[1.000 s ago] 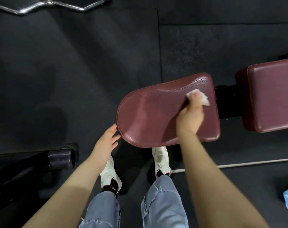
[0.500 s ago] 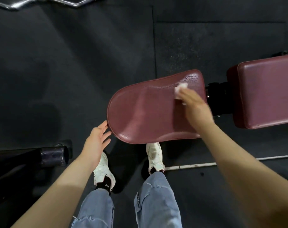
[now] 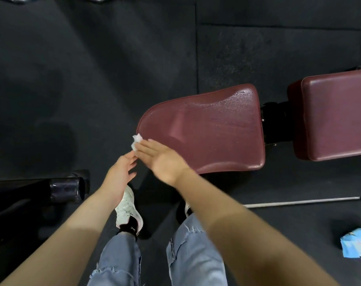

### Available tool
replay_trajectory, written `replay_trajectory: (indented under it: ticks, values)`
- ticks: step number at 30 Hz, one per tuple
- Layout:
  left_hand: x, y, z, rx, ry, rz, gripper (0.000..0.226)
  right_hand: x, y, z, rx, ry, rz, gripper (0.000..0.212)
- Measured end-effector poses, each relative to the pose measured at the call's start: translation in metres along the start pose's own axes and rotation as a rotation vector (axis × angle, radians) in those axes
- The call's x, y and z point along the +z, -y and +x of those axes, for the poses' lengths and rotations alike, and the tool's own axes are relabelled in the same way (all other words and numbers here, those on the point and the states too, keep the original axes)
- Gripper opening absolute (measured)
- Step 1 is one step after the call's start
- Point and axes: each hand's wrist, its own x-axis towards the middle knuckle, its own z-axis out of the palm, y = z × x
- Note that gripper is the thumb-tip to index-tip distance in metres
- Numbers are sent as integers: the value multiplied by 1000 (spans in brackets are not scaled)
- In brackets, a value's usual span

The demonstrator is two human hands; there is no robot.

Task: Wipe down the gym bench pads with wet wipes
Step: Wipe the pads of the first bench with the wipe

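A maroon seat pad (image 3: 212,131) lies in the middle, its surface streaked with wet droplets. A second maroon back pad (image 3: 336,114) sits to its right across a black gap. My right hand (image 3: 159,157) lies with straight fingers at the seat pad's rounded left end, pressing a crumpled white wet wipe (image 3: 136,142) that pokes out past the fingertips over the pad's edge. My left hand (image 3: 119,174) hovers just left of it, fingers relaxed, its fingertips close to the wipe and holding nothing.
Black rubber floor tiles surround the bench. A dark metal tube end (image 3: 66,190) juts in at the lower left. A thin metal bar (image 3: 299,202) lies on the floor to the right. A blue wipes packet (image 3: 357,244) lies at the lower right. My white shoes (image 3: 128,207) stand below the pad.
My right hand swept the wipe from the seat pad's far right end across to its rounded left edge. My left hand rose slightly toward the wipe.
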Motion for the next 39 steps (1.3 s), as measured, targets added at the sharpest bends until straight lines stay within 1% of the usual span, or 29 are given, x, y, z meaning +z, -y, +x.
replay_trajectory:
  ticks: [1,2,3,6,8,9,10,11,12,14,15,16,17,18,19,20,21,22,24,26,28,29,30,31,33,34,35,37,39]
  values:
    - [0,2,0,-4,14,22,43,-9,-16,-15,-47,-3,-41,51]
    - [0,3,-1,-9,25,32,44,-18,-37,-35,-10,-62,-51,51]
    - [0,4,-1,-16,29,33,45,-29,-60,-59,95,-138,-55,49]
    - [1,6,-1,-9,41,32,50,-51,-119,-146,609,-422,-67,47]
    - [1,8,-2,7,35,17,47,-50,-124,-175,1027,-532,8,44]
    - [1,10,-3,10,29,8,47,-44,-119,-175,1189,-591,72,42]
    - [1,11,-3,16,25,3,47,-38,-109,-164,1269,-673,141,40]
    - [2,12,-3,24,21,3,48,-33,-97,-146,1270,-765,192,40]
    - [2,12,-3,30,17,-1,48,-27,-86,-125,1190,-826,179,42]
    - [3,13,-4,31,14,-17,48,-10,-52,-76,925,-829,126,44]
    - [3,14,-4,32,16,-26,48,-1,-33,-54,807,-787,134,40]
    - [2,15,-5,32,18,-38,48,9,-11,-36,662,-639,88,34]
    - [2,15,-5,30,20,-53,49,6,11,-26,558,-515,202,33]
    - [2,14,-5,28,25,-63,49,8,22,-20,408,-262,71,38]
    - [2,13,-4,29,30,-66,48,18,12,-23,217,-12,-15,42]
    - [2,11,-4,28,29,-64,49,14,-6,-30,-24,114,-145,49]
    - [2,10,-4,24,22,-62,49,5,-26,-39,-134,118,-173,56]
    - [2,10,-3,19,13,-62,49,-9,-43,-52,-128,79,-158,58]
    - [3,10,-3,13,7,-55,50,-24,-80,-91,61,-47,-80,53]
    - [5,9,-4,11,21,-41,50,-37,-107,-140,402,-229,-23,56]
    - [7,9,-5,7,23,-38,50,-45,-107,-176,808,-365,35,59]
    - [8,9,-5,4,20,-42,49,-41,-101,-181,958,-458,63,56]
    - [9,9,-5,0,20,-48,49,-34,-89,-177,1050,-551,103,55]
    - [9,9,-6,-1,23,-52,49,-25,-75,-163,1059,-618,141,56]
    - [6,10,-6,7,29,-51,49,-1,-44,-120,901,-609,93,50]
    - [4,10,-6,11,33,-44,49,11,-26,-95,814,-560,104,44]
    - [3,10,-5,14,36,-38,48,25,-9,-71,693,-473,97,45]
    - [1,9,-5,26,36,-31,45,35,19,-38,440,-309,125,55]
    - [1,9,-5,41,24,-26,45,26,8,-40,137,-145,123,56]
